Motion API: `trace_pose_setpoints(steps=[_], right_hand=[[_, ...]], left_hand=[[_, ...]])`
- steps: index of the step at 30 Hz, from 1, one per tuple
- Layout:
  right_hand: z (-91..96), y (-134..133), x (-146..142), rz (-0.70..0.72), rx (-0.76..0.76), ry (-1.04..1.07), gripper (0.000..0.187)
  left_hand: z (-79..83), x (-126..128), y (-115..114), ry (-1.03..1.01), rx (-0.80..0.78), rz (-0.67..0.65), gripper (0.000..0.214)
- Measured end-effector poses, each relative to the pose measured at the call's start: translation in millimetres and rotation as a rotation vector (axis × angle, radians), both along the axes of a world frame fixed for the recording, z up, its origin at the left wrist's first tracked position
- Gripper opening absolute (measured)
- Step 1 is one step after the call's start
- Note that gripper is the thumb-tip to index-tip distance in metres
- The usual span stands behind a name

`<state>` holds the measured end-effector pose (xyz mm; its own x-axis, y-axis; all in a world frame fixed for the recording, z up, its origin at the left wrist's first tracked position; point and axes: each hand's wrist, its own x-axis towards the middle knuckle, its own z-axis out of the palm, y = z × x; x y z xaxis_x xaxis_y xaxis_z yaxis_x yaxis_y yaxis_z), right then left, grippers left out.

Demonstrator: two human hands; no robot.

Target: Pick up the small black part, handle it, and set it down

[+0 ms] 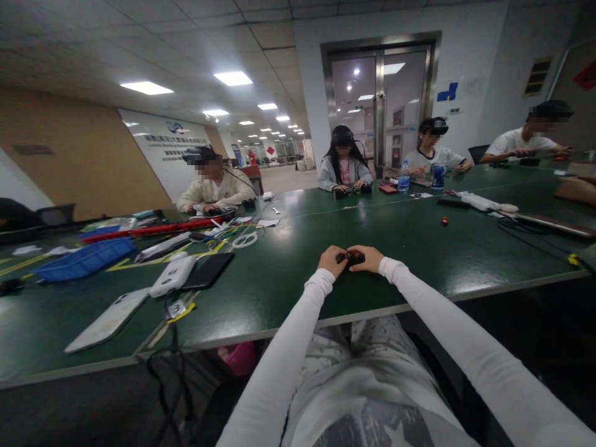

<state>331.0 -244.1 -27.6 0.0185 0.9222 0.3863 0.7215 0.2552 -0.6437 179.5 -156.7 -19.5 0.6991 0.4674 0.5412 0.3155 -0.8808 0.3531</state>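
Both my hands rest together on the green table [419, 248], arms in white sleeves stretched forward. My left hand [332, 259] and my right hand [367, 257] are curled with fingertips pinched on a small dark object [349, 257] held between them. The object is too small to name; a bit of red shows on it.
Left of me lie a white phone [109, 320], a white power bank [173, 275], a black tablet [208, 270], cables and a blue tray [81, 261]. Several other people sit around the far side. A small red piece [444, 220], bottles and a laptop [554, 225] lie to the right.
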Motion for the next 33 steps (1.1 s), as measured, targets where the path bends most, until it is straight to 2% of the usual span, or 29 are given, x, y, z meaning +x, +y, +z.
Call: trace_pose_setpoints(steps=[6,10,21,33], right_hand=[[5.4,-3,-4,-0.005,0.131,-0.008,0.063],[6.9,-4,-6,-0.008,0.162,0.011,0.064],[4.9,-3,-8,0.005,0.133,0.072,0.073],[2.5,-2,-7,0.028,0.107,0.064,0.065]], left_hand=[[0.6,-1,-1,-0.102,0.023,-0.022,0.02],[2.6,-3,-4,-0.148,0.042,-0.019,0.02],[5.6,-4,-10,-0.178,0.087,-0.004,0.02],[3.6,-3,-6,-0.21,-0.002,-0.051,0.021]])
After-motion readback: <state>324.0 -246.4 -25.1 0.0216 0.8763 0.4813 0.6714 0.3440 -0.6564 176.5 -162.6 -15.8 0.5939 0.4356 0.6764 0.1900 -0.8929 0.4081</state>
